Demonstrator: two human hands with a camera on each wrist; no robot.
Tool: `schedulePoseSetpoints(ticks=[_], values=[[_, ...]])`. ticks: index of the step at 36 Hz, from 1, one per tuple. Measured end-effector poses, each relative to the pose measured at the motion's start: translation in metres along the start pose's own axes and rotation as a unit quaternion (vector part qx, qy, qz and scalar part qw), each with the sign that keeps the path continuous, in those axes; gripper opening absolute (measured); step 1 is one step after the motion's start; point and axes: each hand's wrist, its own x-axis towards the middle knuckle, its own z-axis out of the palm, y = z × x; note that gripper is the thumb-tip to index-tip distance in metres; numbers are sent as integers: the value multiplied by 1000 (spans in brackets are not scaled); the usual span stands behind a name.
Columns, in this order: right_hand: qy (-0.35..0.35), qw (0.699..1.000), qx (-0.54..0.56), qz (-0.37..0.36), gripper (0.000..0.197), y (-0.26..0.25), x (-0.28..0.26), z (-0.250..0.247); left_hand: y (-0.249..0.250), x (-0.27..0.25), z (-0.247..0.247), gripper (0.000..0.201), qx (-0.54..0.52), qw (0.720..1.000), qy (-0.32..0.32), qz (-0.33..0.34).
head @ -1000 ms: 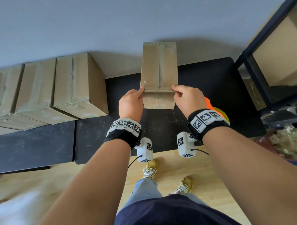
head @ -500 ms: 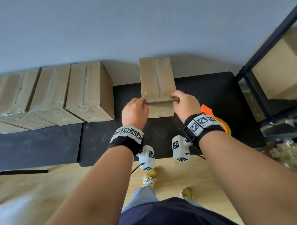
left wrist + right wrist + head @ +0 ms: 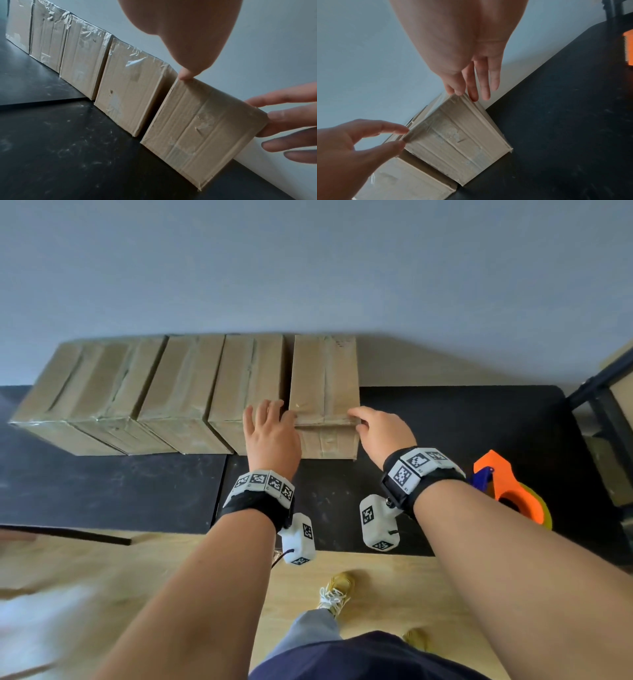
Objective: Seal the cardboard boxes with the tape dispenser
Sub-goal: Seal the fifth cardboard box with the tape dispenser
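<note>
The box in hand, a taped cardboard box [image 3: 323, 392], stands at the right end of a row of taped boxes [image 3: 178, 395] against the wall, and both hands are at its near top edge. The left hand [image 3: 272, 436] has its fingers [image 3: 265, 414] spread nearly straight, the fingertips resting on the box's left corner and reaching over the neighbouring box; it grips nothing. The right hand [image 3: 380, 433] has loosely extended fingers [image 3: 481, 81] touching the right corner of the same edge, with nothing enclosed. In the left wrist view a narrow gap shows between this box and its neighbour.

Judging by the clear tape already over its seam and front face, this box looks sealed, and the step in hand seems to be setting it into line with the finished ones. The next move probably calls for letting go, then reaching back and to the right of the right fingers for the orange tape dispenser [image 3: 507, 487], which lies on the black table [image 3: 445, 419], well apart from the box.

No unsealed box is visible on the table. A dark shelf frame [image 3: 603, 405] stands further right, beyond the dispenser, and could crowd a wide reach. Nothing lies between the right hand and the dispenser.
</note>
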Motion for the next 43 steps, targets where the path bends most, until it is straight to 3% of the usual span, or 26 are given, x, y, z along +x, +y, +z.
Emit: schedulePoseSetpoints(ticks=[10, 14, 23, 27, 29, 31, 35, 41, 43], values=[[-32, 999, 8, 3, 54, -16, 19, 7, -12, 13, -5, 29, -65, 994, -72, -53], [-5, 1000, 19, 13, 53, -8, 12, 2, -2, 17, -6, 40, -84, 990, -90, -69], [32, 992, 5, 123, 44, 62, -25, -34, 77, 9, 2, 36, -109, 992, -52, 27], [32, 982, -16, 185, 42, 111, -54, -51, 130, -5, 12, 36, -140, 985, -86, 62], [25, 976, -29, 215, 42, 135, -70, -58, 157, -14, 17, 40, -151, 976, -141, 64], [10, 969, -41, 242, 41, 156, -84, -62, 182, -25, 26, 44, -151, 957, -244, 38], [-15, 958, -75, 277, 36, 189, -107, -67, 227, -50, 49, 50, -174, 894, -412, -31], [-39, 931, -51, 360, 59, 226, -126, -66, 276, -78, 66, 53, -210, 850, -478, -62], [-62, 922, -33, 380, 59, 234, -128, -64, 286, -83, 68, 43, -217, 847, -482, -57]])
